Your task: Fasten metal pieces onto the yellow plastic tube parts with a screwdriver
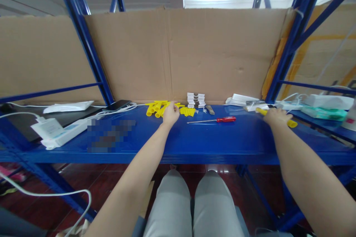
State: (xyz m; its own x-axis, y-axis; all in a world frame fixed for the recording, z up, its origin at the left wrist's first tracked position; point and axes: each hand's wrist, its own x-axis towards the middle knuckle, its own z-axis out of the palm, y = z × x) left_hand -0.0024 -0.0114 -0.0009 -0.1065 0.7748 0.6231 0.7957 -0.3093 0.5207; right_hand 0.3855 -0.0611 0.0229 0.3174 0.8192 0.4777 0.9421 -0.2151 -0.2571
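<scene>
My left hand [170, 114] is at the right side of a pile of yellow plastic tubes [151, 110] on the blue shelf. Its fingers are curled together, and what they pinch, if anything, is hidden. Just to its right are small flat yellow pieces [188, 111] in a row. Over at the right, my right hand [276, 117] is closed around a yellow tube [292, 123], whose ends stick out on both sides. Between the hands lies a screwdriver [226, 119] with a red handle, its shaft pointing left.
Small white boxes [195, 100] stand stacked near the cardboard backing [222, 52]. A small grey-brown block [210, 110] lies beside them. On the left are a white power strip [66, 133], cables and a black phone [119, 104]. White packets [241, 100] lie at right, near the blue upright [286, 59].
</scene>
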